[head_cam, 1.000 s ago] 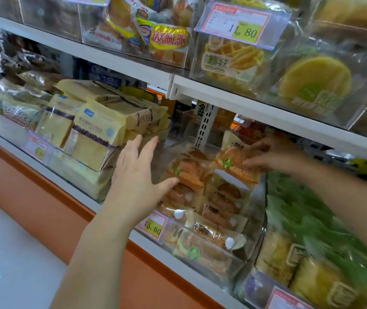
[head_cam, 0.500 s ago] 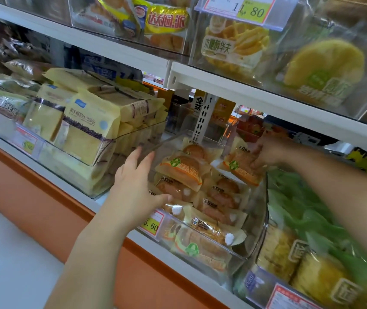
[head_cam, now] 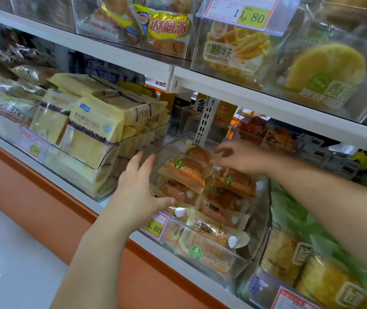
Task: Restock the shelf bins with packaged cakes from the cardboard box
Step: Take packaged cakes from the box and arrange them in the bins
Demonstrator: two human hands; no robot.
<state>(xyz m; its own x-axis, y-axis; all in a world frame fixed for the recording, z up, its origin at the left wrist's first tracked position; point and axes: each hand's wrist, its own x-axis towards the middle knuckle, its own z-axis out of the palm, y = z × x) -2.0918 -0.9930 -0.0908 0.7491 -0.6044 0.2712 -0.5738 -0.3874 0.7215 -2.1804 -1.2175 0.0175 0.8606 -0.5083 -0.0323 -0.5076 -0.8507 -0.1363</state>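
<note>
Bin, judged nearly full, is being braced by the flat left hand; cakes are being settled at its rear edge by the right hand, grip unclear.

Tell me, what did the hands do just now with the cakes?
The right hand let go of the cake packet on the right of the clear bin and slid left over the back packets. The left hand stayed on the bin's left wall; the front packets stayed put.

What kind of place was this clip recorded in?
Probably a grocery or convenience shop: printed price tags clipped to clear shelf bins, packaged cakes stacked inside, on long white shelves.
</note>
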